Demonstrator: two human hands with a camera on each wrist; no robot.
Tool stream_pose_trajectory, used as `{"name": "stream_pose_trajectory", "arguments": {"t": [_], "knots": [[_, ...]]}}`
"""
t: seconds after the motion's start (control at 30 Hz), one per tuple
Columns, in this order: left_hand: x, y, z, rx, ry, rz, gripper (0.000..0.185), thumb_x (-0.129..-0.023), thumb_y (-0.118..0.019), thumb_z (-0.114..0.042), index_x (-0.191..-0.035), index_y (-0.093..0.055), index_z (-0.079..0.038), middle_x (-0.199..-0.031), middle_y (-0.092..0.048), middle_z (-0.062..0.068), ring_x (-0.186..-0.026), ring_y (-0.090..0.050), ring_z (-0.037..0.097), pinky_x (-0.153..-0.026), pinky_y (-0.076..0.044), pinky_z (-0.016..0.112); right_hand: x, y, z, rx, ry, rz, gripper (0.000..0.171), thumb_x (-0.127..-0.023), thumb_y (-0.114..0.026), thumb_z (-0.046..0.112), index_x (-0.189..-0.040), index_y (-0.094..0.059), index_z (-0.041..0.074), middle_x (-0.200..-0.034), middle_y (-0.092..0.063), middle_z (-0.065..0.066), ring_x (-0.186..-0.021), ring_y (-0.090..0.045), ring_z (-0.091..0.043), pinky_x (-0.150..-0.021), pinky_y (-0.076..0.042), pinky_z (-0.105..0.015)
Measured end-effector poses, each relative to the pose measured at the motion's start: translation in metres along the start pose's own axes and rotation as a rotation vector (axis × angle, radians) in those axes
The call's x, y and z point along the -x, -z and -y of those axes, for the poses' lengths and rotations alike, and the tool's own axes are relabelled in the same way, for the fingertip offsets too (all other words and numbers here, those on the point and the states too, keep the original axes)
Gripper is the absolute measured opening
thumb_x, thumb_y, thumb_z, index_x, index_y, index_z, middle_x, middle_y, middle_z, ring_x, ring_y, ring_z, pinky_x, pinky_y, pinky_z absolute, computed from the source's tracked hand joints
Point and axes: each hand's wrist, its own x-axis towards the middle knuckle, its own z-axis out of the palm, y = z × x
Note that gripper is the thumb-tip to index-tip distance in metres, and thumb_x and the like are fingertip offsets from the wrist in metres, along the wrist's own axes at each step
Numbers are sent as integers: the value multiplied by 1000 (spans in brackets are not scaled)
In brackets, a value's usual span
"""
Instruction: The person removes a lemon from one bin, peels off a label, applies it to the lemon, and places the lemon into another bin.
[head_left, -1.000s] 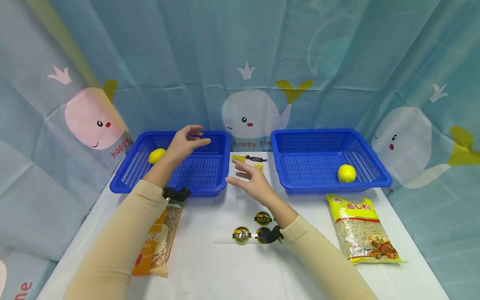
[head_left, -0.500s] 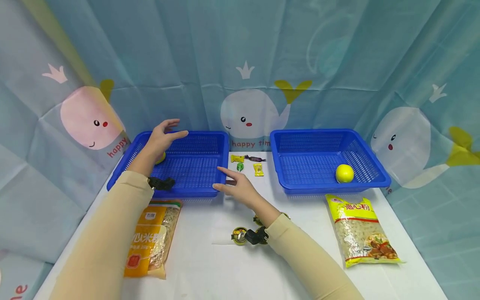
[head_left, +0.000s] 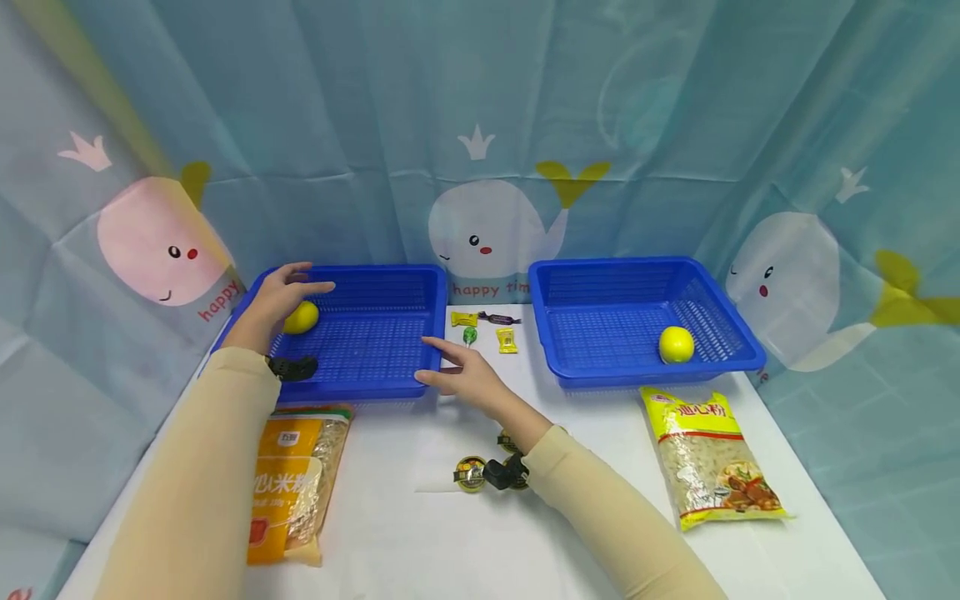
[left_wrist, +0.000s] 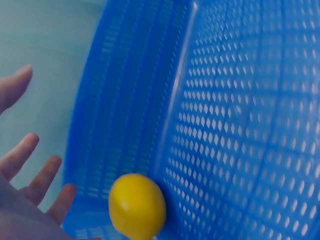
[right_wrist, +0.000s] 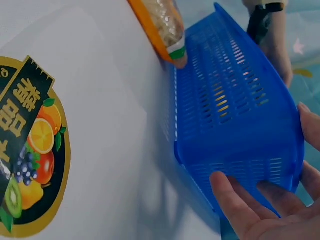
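My left hand (head_left: 279, 302) hovers over the left end of the left blue basket (head_left: 360, 385), its fingers spread and holding nothing. A yellow lemon (head_left: 302, 317) lies in that basket's left end, just below and beside the hand. In the left wrist view the lemon (left_wrist: 137, 206) sits in a corner, apart from the fingers (left_wrist: 46, 177). At the basket's right end is my right hand (head_left: 467, 379), fingers extended and parted at the rim. The right wrist view shows its fingers (right_wrist: 235, 202) close against the basket's outer wall (right_wrist: 240, 167); firm contact cannot be told.
A second blue basket (head_left: 600, 379) with a yellow lemon (head_left: 677, 344) stands at right. Between the baskets lie yellow wrapped sweets (head_left: 507, 341), a purple-wrapped candy (head_left: 499, 318) and a green lollipop (head_left: 470, 335). Rice noodle bags (head_left: 288, 492) lie in front; round fruit stickers (head_left: 471, 473) lie mid-table.
My left hand has moved left and a little lower, towards the basket's left end. My right hand has moved left to the basket's right rim. The head view has shifted slightly.
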Motion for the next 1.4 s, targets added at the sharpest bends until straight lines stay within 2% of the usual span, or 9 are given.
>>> {"name": "stream_pose_trajectory", "arguments": {"t": [0.2,0.33,0.47,0.57,0.73,0.9,1.17,1.27,1.4], "knots": [[-4,7,17,-66,112,21,103,-90,-71,-54,-163,-10,-14,-169,1,20,-153,-9,47,-120,-19,65,-2,-2,-2,-23,6,12,66,-90,-77,40,-149,-48,36,-161,-38,-1,-126,-62,-24,-91,-59,-43],[-6,7,27,-123,129,20,101,-94,-70,-44,-163,-4,-12,-168,7,22,-152,-3,51,-119,-15,69,-3,-3,-4,-41,17,21,66,-90,-77,38,-150,-48,35,-161,-39,-2,-126,-62,-22,-91,-60,-41],[-7,5,34,-123,129,-38,97,-94,-73,-31,-163,-7,-13,-168,1,22,-151,-6,52,-119,-16,68,-4,-2,-4,-43,19,20,66,-89,-78,39,-149,-49,36,-161,-39,0,-125,-62,-22,-90,-60,-40],[-8,3,36,-150,118,-58,89,-94,-70,-21,-162,-14,-9,-167,-7,26,-149,-16,52,-119,-22,65,-5,-2,-5,-45,21,17,66,-90,-78,38,-149,-49,36,-160,-39,1,-126,-62,-22,-89,-60,-39],[-9,0,39,-228,127,-1,75,-95,-62,-6,-158,-23,2,-159,-22,36,-140,-32,52,-116,-32,62,-6,-1,-6,-56,20,15,67,-89,-78,38,-149,-49,34,-161,-39,1,-124,-63,-21,-88,-60,-39],[-12,-4,44,-169,156,40,75,-97,-65,-9,-159,-23,-2,-158,-22,35,-137,-34,50,-114,-35,62,-6,-1,-5,-71,16,19,67,-89,-78,36,-149,-49,33,-161,-38,-2,-119,-66,-20,-88,-60,-41],[-22,-10,51,-116,185,-15,69,-96,-61,1,-158,-30,-5,-160,-21,32,-138,-39,49,-105,-48,58,-5,-2,-6,-79,7,26,64,-90,-78,36,-147,-50,36,-161,-39,-4,-117,-67,-17,-88,-60,-39],[-25,-10,52,-104,176,20,69,-96,-58,5,-158,-30,-6,-162,-16,32,-139,-36,50,-106,-47,57,-5,-2,-7,-79,10,22,63,-90,-78,36,-146,-51,37,-160,-40,-4,-116,-68,-16,-88,-60,-39],[-26,-12,51,-100,171,83,70,-99,-56,1,-160,-23,-6,-160,-15,35,-139,-35,51,-108,-45,59,-6,-1,-8,-81,20,22,67,-91,-77,35,-150,-48,31,-161,-38,-7,-115,-68,-17,-88,-60,-39]]}}
